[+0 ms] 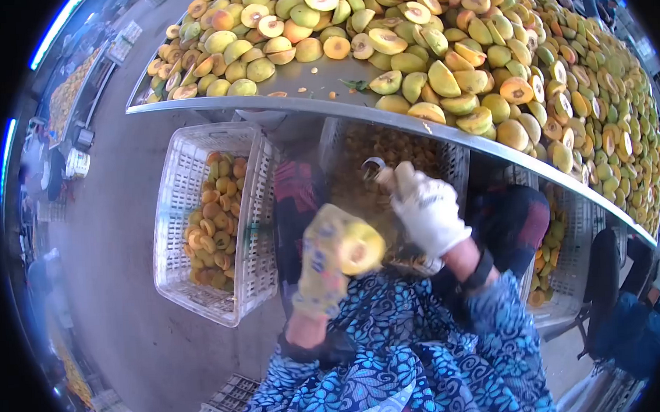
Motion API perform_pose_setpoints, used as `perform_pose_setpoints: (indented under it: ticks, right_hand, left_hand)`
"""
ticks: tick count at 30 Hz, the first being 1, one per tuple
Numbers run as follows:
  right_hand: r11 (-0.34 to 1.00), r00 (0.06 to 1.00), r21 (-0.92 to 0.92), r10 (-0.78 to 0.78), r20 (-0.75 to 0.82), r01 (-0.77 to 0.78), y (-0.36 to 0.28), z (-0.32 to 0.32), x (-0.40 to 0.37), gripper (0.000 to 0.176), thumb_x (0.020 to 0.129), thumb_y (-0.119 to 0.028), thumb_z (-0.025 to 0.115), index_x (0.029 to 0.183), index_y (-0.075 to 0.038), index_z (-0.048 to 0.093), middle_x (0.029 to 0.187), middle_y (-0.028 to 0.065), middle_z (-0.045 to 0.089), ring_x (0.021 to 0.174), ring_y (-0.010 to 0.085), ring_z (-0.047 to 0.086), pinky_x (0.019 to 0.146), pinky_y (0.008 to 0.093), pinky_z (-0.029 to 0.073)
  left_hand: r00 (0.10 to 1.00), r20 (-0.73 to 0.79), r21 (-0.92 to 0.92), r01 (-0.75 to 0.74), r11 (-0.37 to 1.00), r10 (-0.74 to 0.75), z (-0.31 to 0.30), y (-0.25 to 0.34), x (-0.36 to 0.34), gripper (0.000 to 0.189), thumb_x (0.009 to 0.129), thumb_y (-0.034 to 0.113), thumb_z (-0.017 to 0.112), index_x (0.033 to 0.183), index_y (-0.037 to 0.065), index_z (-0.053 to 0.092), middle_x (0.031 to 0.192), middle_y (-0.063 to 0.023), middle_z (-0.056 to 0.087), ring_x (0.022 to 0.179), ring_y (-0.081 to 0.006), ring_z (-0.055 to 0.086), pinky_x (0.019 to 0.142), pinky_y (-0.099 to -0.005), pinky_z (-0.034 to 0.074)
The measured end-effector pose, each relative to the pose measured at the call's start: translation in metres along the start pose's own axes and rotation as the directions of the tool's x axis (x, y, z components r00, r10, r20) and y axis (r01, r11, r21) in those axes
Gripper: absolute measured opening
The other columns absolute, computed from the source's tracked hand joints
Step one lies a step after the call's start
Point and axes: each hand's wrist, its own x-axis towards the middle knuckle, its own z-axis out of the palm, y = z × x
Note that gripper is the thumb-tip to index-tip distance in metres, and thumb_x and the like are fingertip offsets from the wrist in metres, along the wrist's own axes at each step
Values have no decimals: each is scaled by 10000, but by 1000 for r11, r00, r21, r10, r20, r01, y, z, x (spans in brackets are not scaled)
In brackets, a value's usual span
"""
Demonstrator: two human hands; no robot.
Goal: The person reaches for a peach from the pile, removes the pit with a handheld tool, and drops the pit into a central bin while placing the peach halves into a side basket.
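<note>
My left hand (325,258), in a pale patterned glove, holds a halved yellow fruit (360,247) with its cut face and brown pit side showing. My right hand (427,205), in a white glove, is closed around the handle of a small tool with a curved metal loop (373,167) at its tip. The loop is to the upper left of the right hand, apart from the fruit. Both hands are over a crate (457,167) between my knees, which has brownish pieces in it. The left hand is somewhat blurred.
A metal table (288,101) heaped with halved fruit (442,79) spans the top and right. A white crate (170,213) partly filled with fruit stands on the left. Another crate (569,284) with fruit is at the right, near a person's dark-clothed legs.
</note>
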Motion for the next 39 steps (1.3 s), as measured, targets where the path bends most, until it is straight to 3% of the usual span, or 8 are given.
perform_pose_setpoints:
  ticks: [9, 11, 14, 16, 19, 20, 22, 39]
  right_hand:
    - [936, 978, 295, 206, -12, -193, -11, -27, -6, 212, 887, -192, 656, 979, -64, 513, 745, 206, 623, 695, 417, 623, 598, 469, 470]
    - [932, 980, 309, 200, -9, -187, -19, -31, -13, 213, 888, -185, 658, 978, -57, 513, 741, 213, 617, 694, 421, 621, 595, 462, 469]
    - [904, 985, 394, 173, 19, -167, -31, -36, -25, 214, 886, -171, 664, 978, -47, 515, 734, 217, 607, 692, 422, 621, 593, 447, 470]
    - [869, 993, 480, 112, 45, -120, -42, -44, -33, 216, 878, -154, 675, 989, -43, 526, 727, 203, 601, 693, 405, 636, 596, 416, 481]
    - [790, 983, 597, 38, 178, -139, -59, -47, -51, 247, 882, -188, 699, 1012, -45, 545, 738, 197, 615, 720, 384, 665, 601, 392, 496]
    - [796, 978, 585, 38, 206, -154, -62, -41, -57, 254, 890, -207, 700, 996, -44, 538, 735, 197, 618, 709, 379, 666, 598, 391, 496]
    - [784, 970, 603, -7, 245, -146, -66, -38, -57, 262, 905, -212, 684, 986, -29, 515, 735, 202, 620, 702, 390, 656, 594, 397, 489]
    - [668, 890, 721, -197, 411, -185, -33, -29, -38, 267, 937, -182, 615, 1120, 2, 553, 855, 193, 664, 795, 340, 681, 699, 378, 514]
  left_hand:
    - [992, 129, -391, 62, 918, -12, -21, -12, 2, 407, 999, 395, 514, 1096, 5, 581, 1047, -90, 624, 969, -143, 603, 854, -293, 507]
    - [999, -19, 35, -31, 999, 32, -41, -62, -3, 394, 989, 259, 552, 1277, -9, 525, 1188, -111, 586, 1080, -180, 576, 947, -330, 483]
    - [996, 90, -357, 55, 932, -24, -35, -47, -5, 509, 947, 97, 583, 1420, -5, 422, 1315, -128, 523, 1159, -234, 540, 1004, -370, 451]
    - [797, 66, 631, -500, 593, 601, -16, -27, -9, 505, 956, 97, 577, 1423, -5, 413, 1307, -122, 529, 1158, -241, 543, 1004, -373, 454]
    - [864, -176, 736, -203, 646, 472, 0, -13, -5, 483, 1023, 460, 370, 1127, 23, 547, 1049, -122, 642, 949, -176, 637, 852, -296, 512]
    - [866, -172, 735, -204, 647, 469, 2, -3, -4, 483, 1023, 460, 370, 1127, 23, 547, 1049, -122, 642, 949, -176, 637, 852, -296, 512]
    - [998, 36, -267, -37, 963, 48, 5, 19, -4, 407, 1042, 362, 408, 1197, 10, 541, 1126, -87, 601, 1028, -149, 589, 895, -287, 477]
    - [932, 103, 320, -362, 876, 347, 13, 23, 14, 353, 1018, 342, 432, 1046, 14, 560, 934, -41, 544, 855, -143, 549, 760, -286, 464]
